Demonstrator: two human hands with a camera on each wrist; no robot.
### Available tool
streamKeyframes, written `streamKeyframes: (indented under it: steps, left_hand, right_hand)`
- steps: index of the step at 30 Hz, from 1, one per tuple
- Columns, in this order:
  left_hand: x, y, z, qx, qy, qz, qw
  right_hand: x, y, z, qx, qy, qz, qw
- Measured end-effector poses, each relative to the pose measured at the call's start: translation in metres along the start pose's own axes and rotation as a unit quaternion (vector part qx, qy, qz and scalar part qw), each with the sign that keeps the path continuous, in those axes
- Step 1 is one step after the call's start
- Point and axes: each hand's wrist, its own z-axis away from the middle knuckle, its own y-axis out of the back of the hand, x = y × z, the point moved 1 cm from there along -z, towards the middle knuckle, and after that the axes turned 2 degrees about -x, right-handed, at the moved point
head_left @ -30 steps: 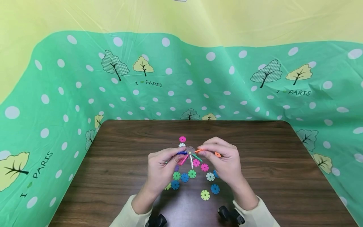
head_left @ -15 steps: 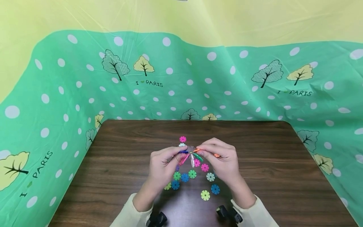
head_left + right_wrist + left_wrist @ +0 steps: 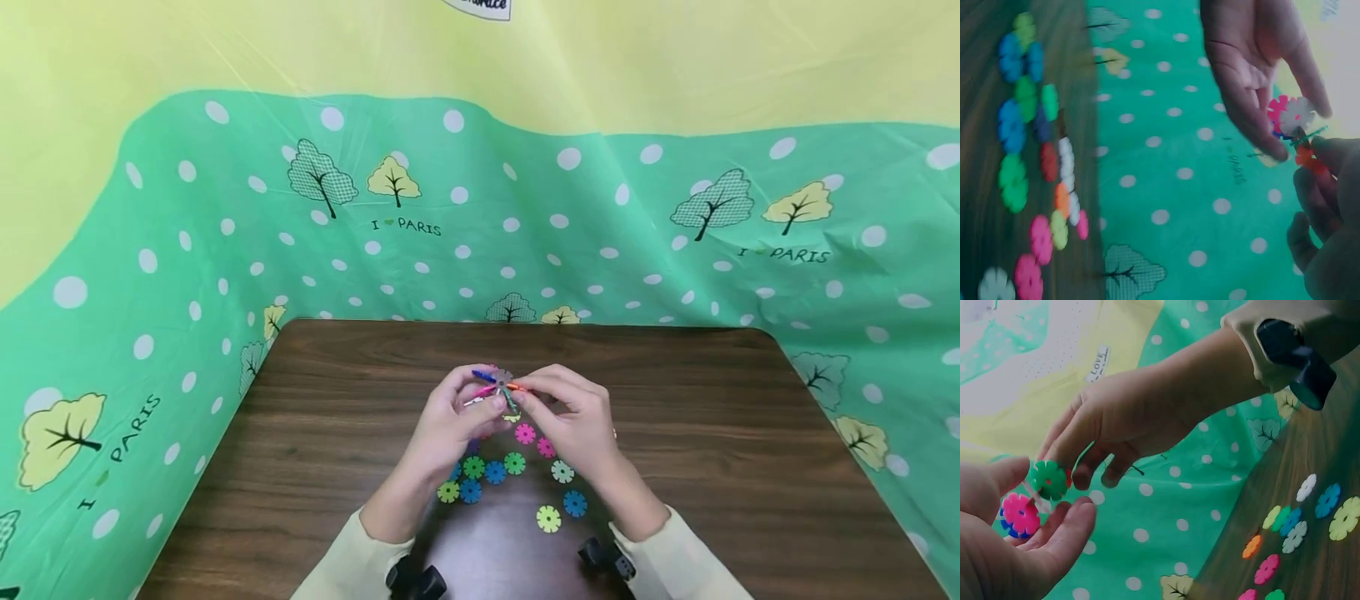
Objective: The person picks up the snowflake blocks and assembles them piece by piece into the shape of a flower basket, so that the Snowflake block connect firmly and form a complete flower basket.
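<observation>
Between the hands is a cluster of notched plastic discs slotted around a brown disc (image 3: 505, 377). Its spokes include a blue disc (image 3: 482, 376), a pink disc (image 3: 1020, 512), a green disc (image 3: 1049, 480), a white disc (image 3: 1297, 114) and an orange disc (image 3: 1309, 161). My right hand (image 3: 573, 412) pinches the orange disc between thumb and fingertips. My left hand (image 3: 450, 421) lies around the other side, its thumb and fingers spread apart with the pink, blue and white discs between them. Whether those fingers touch the discs is hard to see.
Loose discs lie on the brown wooden table (image 3: 300, 467) below the hands, among them a yellow disc (image 3: 548, 519), a blue disc (image 3: 575, 503) and a green disc (image 3: 514, 463). A green printed cloth (image 3: 420, 275) hangs behind the table.
The left hand has let go of its pinch on the blue disc and spread around the cluster. The cluster has turned, and the blue disc now points up and left. The right hand keeps hold of orange.
</observation>
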Motion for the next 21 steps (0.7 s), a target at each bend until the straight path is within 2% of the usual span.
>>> streamKeyframes:
  steps: [3, 5, 8, 10, 13, 15, 18, 21]
  left_hand:
    - [-0.001, 0.006, -0.003, 0.052, -0.006, 0.001, 0.9986]
    - [0.0, 0.01, -0.004, 0.075, -0.01, -0.006, 0.9971]
    - [0.003, 0.015, -0.005, 0.085, -0.012, -0.016, 0.9962]
    - [0.005, 0.016, -0.005, 0.087, -0.007, -0.022, 0.996]
    - [0.003, 0.017, -0.006, 0.095, 0.002, -0.023, 0.9952]
    - [0.0, 0.016, -0.007, 0.097, 0.007, -0.018, 0.9951]
    - [-0.003, 0.017, -0.008, 0.094, 0.008, -0.008, 0.9955]
    - [-0.003, 0.019, -0.008, 0.084, 0.002, -0.005, 0.9964]
  right_hand:
    - [0.008, 0.006, 0.0, -0.076, -0.065, -0.012, 0.9949]
    - [0.018, 0.01, -0.001, -0.121, -0.125, -0.008, 0.9846]
    - [0.042, 0.01, -0.002, -0.198, -0.196, 0.039, 0.9597]
    - [0.061, 0.004, -0.002, -0.256, -0.223, 0.091, 0.9361]
    - [0.088, -0.01, 0.005, -0.322, -0.247, 0.16, 0.8999]
    - [0.099, -0.017, 0.01, -0.341, -0.261, 0.197, 0.8813]
    - [0.108, -0.026, 0.014, -0.353, -0.259, 0.241, 0.8661]
    - [0.111, -0.032, 0.014, -0.352, -0.248, 0.267, 0.8624]
